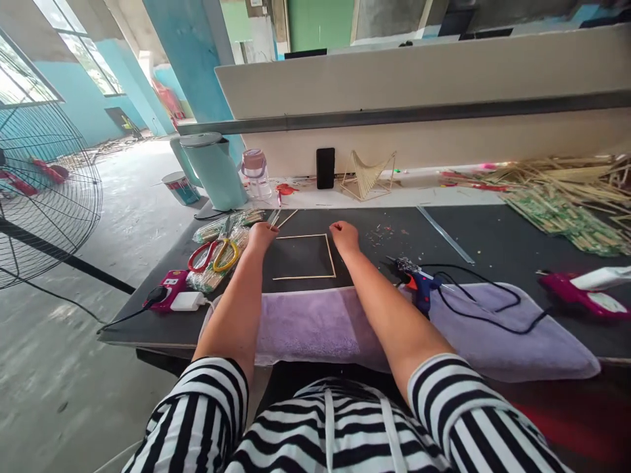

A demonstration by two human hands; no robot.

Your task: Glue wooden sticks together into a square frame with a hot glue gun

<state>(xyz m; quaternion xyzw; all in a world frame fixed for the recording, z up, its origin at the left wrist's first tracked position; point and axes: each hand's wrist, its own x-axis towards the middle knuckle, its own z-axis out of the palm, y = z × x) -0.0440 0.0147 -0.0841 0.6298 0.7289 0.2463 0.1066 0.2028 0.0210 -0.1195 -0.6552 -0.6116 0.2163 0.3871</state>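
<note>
Thin pale sticks (331, 256) lie on the dark mat, forming a top, right and bottom side of a rectangle. My left hand (263, 236) is closed at the upper left of these sticks, its fingertips beside a loose stick (288, 219) and clear strips; what it grips is too small to make out. Just right of the upper right corner is my right hand (344, 236), fingers curled together, and whether anything is between them is hidden. Red and yellow handled scissors (225, 256) rest on plastic-wrapped bundles (207, 279) left of my left forearm.
A blue glue gun (421, 289) with a black cable lies right of my right forearm on a purple cloth (310, 325). Behind stand a kettle (214, 171), bottle (255, 174), phone (325, 168) and stick model (367, 176). Stick piles (566, 217) and a clear ruler (445, 234) are rightward.
</note>
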